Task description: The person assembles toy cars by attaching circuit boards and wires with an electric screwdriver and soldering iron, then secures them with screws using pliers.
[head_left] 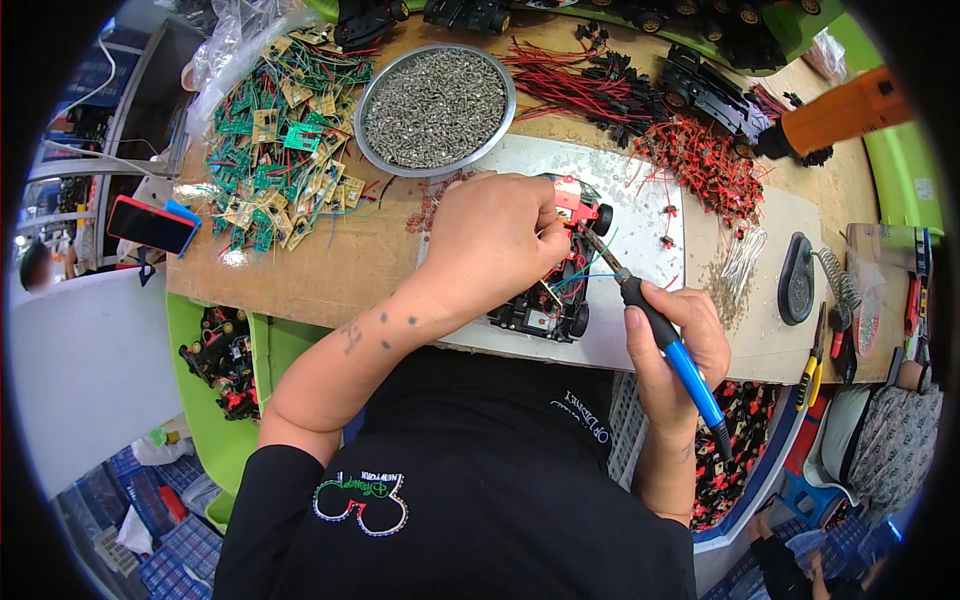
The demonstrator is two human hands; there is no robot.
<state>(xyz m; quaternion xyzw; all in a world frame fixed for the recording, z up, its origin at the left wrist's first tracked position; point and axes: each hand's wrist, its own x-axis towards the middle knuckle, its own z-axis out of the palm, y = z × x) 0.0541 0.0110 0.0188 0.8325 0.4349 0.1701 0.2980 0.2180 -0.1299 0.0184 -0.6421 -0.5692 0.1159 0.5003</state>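
Gripping the blue and black soldering iron, the right hand is closed on its handle, to the right of the toy car chassis. The left hand reaches over the chassis from the left, its fingers curled at the red part; whether they are clamped on something, I cannot tell. The iron's tip points to this same part. The chassis lies on a white sheet upon the wooden desk. Beyond the chassis, at right, there is a heap of small red components; at left, a pile of circuit boards. Farther behind the chassis come a metal bowl full of screws, then red and black wires.
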